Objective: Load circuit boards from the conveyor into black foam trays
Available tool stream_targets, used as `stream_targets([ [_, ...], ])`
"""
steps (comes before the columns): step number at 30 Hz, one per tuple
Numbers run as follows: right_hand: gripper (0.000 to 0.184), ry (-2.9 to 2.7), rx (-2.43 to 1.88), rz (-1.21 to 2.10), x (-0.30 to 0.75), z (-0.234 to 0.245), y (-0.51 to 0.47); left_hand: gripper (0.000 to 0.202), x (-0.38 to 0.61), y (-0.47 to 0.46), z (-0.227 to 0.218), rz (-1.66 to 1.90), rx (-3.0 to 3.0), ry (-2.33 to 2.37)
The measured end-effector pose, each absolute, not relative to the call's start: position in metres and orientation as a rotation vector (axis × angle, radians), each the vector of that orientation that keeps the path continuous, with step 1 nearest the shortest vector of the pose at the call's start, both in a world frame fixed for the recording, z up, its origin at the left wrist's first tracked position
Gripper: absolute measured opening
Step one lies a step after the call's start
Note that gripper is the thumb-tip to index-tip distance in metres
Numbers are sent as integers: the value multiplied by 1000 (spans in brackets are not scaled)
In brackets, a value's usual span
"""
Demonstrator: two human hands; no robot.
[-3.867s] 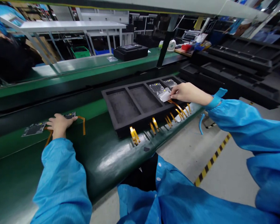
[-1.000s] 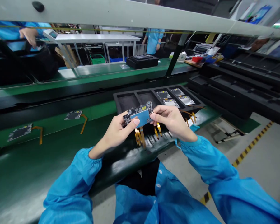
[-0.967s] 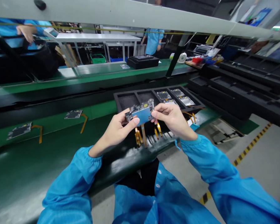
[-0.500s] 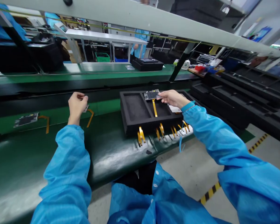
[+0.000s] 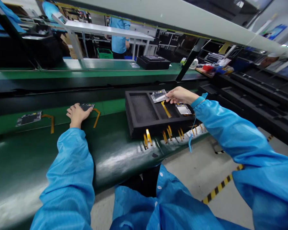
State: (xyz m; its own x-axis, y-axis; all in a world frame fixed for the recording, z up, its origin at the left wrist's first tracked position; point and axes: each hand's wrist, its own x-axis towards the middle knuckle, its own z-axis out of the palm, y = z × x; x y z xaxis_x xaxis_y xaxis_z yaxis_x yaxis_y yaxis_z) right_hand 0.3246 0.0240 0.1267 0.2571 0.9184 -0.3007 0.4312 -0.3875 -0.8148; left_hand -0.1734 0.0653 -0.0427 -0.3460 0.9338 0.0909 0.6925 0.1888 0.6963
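Note:
My right hand [image 5: 179, 95] pinches the right end of a circuit board [image 5: 159, 95] with an orange flex cable [image 5: 166, 110]. It holds this board tilted over a middle compartment of the black foam tray [image 5: 141, 123]. On the green bench to the left, my left hand [image 5: 77, 114] lies with fingers spread at another circuit board [image 5: 87, 106], covering its left end. A bent orange flex cable [image 5: 97, 116] runs out from that board. Farther left lies a third circuit board [image 5: 29, 118] with its own cable. In the tray's right part sits a board with a whitish plate [image 5: 183, 109].
Several orange cable ends [image 5: 147, 138] hang out along the tray's front side. Black foam trays [image 5: 249, 99] are stacked at the right. A grey beam [image 5: 158, 16] crosses above the bench. Beyond it, a person in a blue coat [image 5: 120, 35] stands near a white table [image 5: 105, 29].
My left hand has gone from closed fingers to spread fingers, lower over the bench board. The right hand's board now tilts more and its cable slants. The person behind has shifted left.

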Motion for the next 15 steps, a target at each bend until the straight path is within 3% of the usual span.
stream_targets([
  [7,21,-1206,-1911,1008,327,122,26,87,-185,106,-92,1703,1530,1752],
  [15,19,-1188,-1799,1044,337,123,25,95,-170,121,-108,1473,1447,2044],
])
